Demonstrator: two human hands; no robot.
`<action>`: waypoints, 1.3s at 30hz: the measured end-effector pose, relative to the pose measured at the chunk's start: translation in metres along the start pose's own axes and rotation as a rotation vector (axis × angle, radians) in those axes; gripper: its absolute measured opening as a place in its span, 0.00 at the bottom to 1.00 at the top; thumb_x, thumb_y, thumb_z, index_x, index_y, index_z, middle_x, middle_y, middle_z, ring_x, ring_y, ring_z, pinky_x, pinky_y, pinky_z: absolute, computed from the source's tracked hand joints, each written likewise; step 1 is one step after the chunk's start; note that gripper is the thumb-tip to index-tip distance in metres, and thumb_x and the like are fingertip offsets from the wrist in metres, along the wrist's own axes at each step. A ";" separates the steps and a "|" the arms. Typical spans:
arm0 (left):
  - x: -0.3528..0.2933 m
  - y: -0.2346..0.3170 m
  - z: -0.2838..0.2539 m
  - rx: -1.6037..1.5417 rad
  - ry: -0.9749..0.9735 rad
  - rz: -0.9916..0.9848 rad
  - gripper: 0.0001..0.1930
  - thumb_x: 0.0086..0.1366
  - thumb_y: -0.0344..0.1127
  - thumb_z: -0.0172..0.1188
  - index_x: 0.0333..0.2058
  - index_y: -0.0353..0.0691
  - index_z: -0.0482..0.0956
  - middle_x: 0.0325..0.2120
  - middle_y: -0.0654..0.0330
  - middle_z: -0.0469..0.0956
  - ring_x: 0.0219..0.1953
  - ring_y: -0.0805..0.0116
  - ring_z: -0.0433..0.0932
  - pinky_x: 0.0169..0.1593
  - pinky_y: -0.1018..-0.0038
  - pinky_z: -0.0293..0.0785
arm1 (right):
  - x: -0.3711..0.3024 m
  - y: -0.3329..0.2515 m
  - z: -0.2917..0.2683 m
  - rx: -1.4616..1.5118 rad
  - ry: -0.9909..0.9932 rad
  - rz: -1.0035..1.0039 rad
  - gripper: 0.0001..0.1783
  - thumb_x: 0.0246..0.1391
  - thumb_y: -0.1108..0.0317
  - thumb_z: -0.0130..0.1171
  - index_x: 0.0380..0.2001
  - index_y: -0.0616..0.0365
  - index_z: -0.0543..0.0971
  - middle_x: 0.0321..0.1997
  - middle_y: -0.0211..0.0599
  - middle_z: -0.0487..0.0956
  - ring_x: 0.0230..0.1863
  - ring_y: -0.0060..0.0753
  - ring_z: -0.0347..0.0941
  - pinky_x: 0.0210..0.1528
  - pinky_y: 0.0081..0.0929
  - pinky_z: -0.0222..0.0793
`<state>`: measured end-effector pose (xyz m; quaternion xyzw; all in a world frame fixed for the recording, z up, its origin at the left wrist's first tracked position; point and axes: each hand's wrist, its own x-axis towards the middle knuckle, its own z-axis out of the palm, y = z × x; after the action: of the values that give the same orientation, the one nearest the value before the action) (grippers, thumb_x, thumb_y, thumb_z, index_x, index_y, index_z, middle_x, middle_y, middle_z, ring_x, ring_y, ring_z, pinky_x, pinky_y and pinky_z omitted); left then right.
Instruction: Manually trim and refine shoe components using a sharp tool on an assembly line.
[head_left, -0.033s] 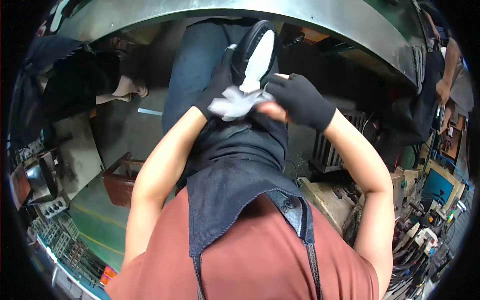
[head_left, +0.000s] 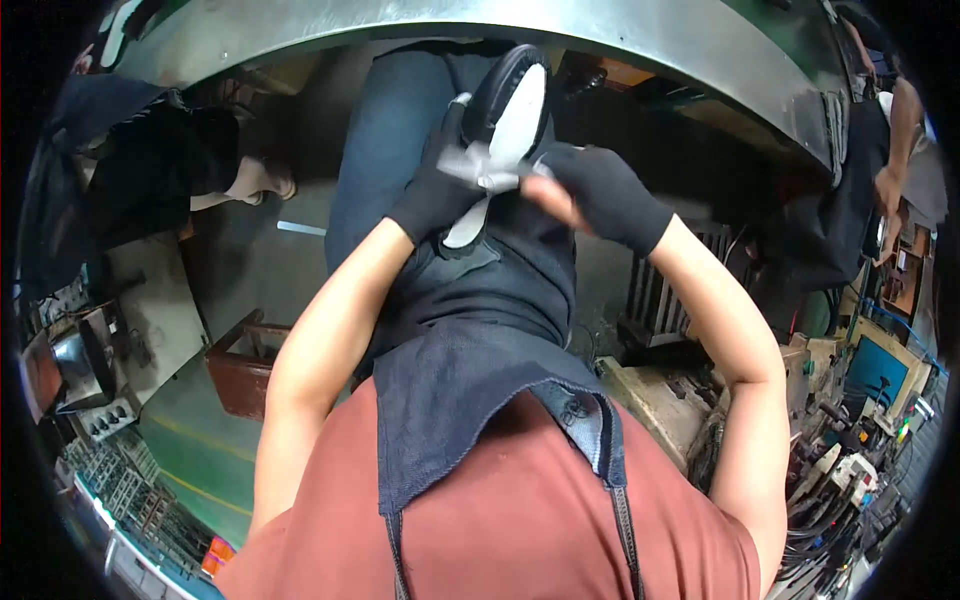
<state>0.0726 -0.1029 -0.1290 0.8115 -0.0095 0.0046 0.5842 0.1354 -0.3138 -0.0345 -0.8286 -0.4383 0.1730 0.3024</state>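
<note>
A black shoe [head_left: 490, 95] lies sole up on my lap, toe away from me, its pale white underside showing at the forefoot and heel. My left hand [head_left: 440, 180], in a black fingerless glove, is closed round the shoe's left side; its fingers are partly hidden. From the right comes my right hand [head_left: 595, 195], gloved alike, with thumb and fingers pinched on a crumpled whitish cloth [head_left: 470, 165]. This cloth crosses the middle of the sole and is smeared by motion, as are the right fingertips.
Ahead curves a metal table edge [head_left: 480, 35]. A brown stool [head_left: 240, 370] stands at the left, near another person's legs [head_left: 255, 180]. On the right are a co-worker's arm [head_left: 895, 150], a slatted crate [head_left: 690, 265] and cluttered machinery [head_left: 840, 480].
The whitish cloth has moved up the sole, away from me, uncovering the white heel. My right hand shifts slightly; my left hand keeps its place on the shoe.
</note>
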 end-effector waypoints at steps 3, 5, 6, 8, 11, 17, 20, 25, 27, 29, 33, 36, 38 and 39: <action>0.000 -0.034 0.004 0.084 0.081 0.000 0.59 0.43 0.49 0.77 0.66 0.34 0.47 0.60 0.38 0.59 0.63 0.39 0.60 0.65 0.57 0.59 | -0.005 -0.016 -0.017 -0.050 -0.281 0.501 0.19 0.60 0.51 0.56 0.28 0.58 0.78 0.25 0.45 0.76 0.26 0.51 0.74 0.29 0.39 0.68; 0.001 -0.023 0.005 0.268 0.150 0.238 0.60 0.43 0.49 0.77 0.67 0.35 0.45 0.60 0.36 0.59 0.61 0.37 0.61 0.64 0.54 0.60 | -0.015 -0.048 -0.013 -0.152 -0.026 0.108 0.28 0.62 0.43 0.48 0.30 0.59 0.79 0.28 0.52 0.79 0.27 0.51 0.78 0.33 0.41 0.72; -0.001 -0.005 -0.005 0.139 -0.021 -0.009 0.62 0.42 0.50 0.77 0.67 0.35 0.43 0.60 0.35 0.59 0.62 0.37 0.61 0.63 0.53 0.59 | -0.010 -0.042 -0.007 -0.109 0.023 -0.117 0.29 0.64 0.43 0.45 0.32 0.60 0.79 0.30 0.53 0.80 0.28 0.51 0.78 0.34 0.39 0.72; -0.004 -0.012 -0.004 0.150 -0.018 0.036 0.64 0.41 0.50 0.77 0.67 0.34 0.41 0.63 0.35 0.54 0.66 0.38 0.55 0.66 0.54 0.57 | -0.016 -0.014 0.017 -0.001 -0.046 0.153 0.29 0.64 0.43 0.45 0.32 0.61 0.79 0.29 0.52 0.80 0.28 0.51 0.78 0.34 0.39 0.72; -0.003 -0.012 -0.006 0.127 -0.024 -0.061 0.63 0.42 0.49 0.77 0.67 0.33 0.40 0.66 0.37 0.48 0.68 0.40 0.49 0.68 0.55 0.53 | -0.039 -0.008 0.017 0.280 0.006 0.601 0.26 0.65 0.50 0.48 0.26 0.64 0.75 0.18 0.35 0.71 0.21 0.23 0.68 0.26 0.27 0.63; -0.003 -0.007 -0.002 0.112 -0.097 -0.173 0.63 0.44 0.50 0.76 0.67 0.31 0.39 0.65 0.37 0.50 0.68 0.44 0.53 0.68 0.61 0.54 | 0.000 -0.026 0.024 0.247 0.311 0.133 0.24 0.67 0.52 0.46 0.27 0.64 0.73 0.21 0.30 0.70 0.20 0.22 0.70 0.26 0.24 0.65; -0.009 0.006 -0.001 0.119 -0.002 -0.095 0.63 0.45 0.51 0.75 0.67 0.31 0.39 0.64 0.35 0.51 0.67 0.41 0.54 0.67 0.59 0.55 | -0.003 -0.021 0.012 0.530 -0.032 0.889 0.29 0.67 0.46 0.43 0.30 0.64 0.74 0.22 0.31 0.72 0.19 0.22 0.71 0.25 0.23 0.68; -0.001 0.008 0.000 0.243 0.047 -0.123 0.62 0.46 0.50 0.75 0.67 0.31 0.38 0.63 0.34 0.51 0.65 0.39 0.56 0.66 0.58 0.57 | -0.008 -0.035 0.040 0.272 0.342 0.383 0.30 0.67 0.45 0.39 0.32 0.65 0.75 0.20 0.45 0.75 0.20 0.45 0.74 0.30 0.34 0.69; -0.002 0.017 0.000 0.256 0.034 -0.163 0.60 0.46 0.44 0.75 0.66 0.27 0.41 0.63 0.37 0.54 0.67 0.47 0.55 0.67 0.62 0.55 | -0.003 -0.025 0.037 0.495 0.047 0.741 0.30 0.68 0.45 0.37 0.34 0.63 0.75 0.19 0.40 0.74 0.17 0.36 0.71 0.27 0.32 0.68; -0.006 0.014 -0.012 0.095 0.021 -0.132 0.58 0.46 0.42 0.75 0.65 0.28 0.43 0.62 0.40 0.56 0.66 0.49 0.57 0.66 0.62 0.57 | -0.016 -0.026 0.034 0.905 0.073 0.812 0.31 0.67 0.42 0.36 0.35 0.60 0.75 0.20 0.31 0.72 0.17 0.24 0.70 0.25 0.26 0.67; -0.012 0.056 -0.022 -0.074 0.009 -0.173 0.50 0.49 0.39 0.75 0.64 0.31 0.51 0.59 0.46 0.63 0.62 0.55 0.62 0.65 0.61 0.59 | -0.067 -0.040 0.038 0.989 0.171 1.018 0.39 0.64 0.32 0.29 0.27 0.55 0.76 0.17 0.32 0.74 0.19 0.25 0.69 0.28 0.23 0.68; -0.002 0.066 -0.012 -0.560 -0.097 -0.407 0.54 0.48 0.36 0.75 0.67 0.36 0.47 0.64 0.48 0.58 0.67 0.55 0.56 0.67 0.64 0.54 | -0.079 -0.023 0.096 1.037 0.194 1.123 0.48 0.61 0.28 0.24 0.30 0.61 0.80 0.15 0.36 0.75 0.24 0.29 0.73 0.37 0.24 0.70; 0.046 0.097 -0.015 -0.522 -0.155 -0.324 0.49 0.49 0.33 0.73 0.66 0.36 0.52 0.60 0.50 0.62 0.64 0.59 0.60 0.65 0.66 0.58 | -0.074 -0.033 0.122 0.919 0.159 1.151 0.46 0.63 0.30 0.27 0.27 0.62 0.80 0.17 0.40 0.77 0.22 0.32 0.74 0.34 0.25 0.72; 0.078 0.116 -0.015 -0.412 -0.184 -0.281 0.47 0.51 0.33 0.72 0.66 0.35 0.53 0.58 0.51 0.66 0.61 0.60 0.64 0.63 0.67 0.61 | -0.077 -0.022 0.146 1.090 0.275 1.155 0.43 0.65 0.34 0.28 0.36 0.67 0.77 0.19 0.42 0.78 0.22 0.34 0.76 0.26 0.27 0.70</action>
<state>0.1478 -0.1264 -0.0124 0.6657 0.0497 -0.1524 0.7288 -0.0020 -0.3174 -0.1292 -0.6741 0.2464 0.3878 0.5784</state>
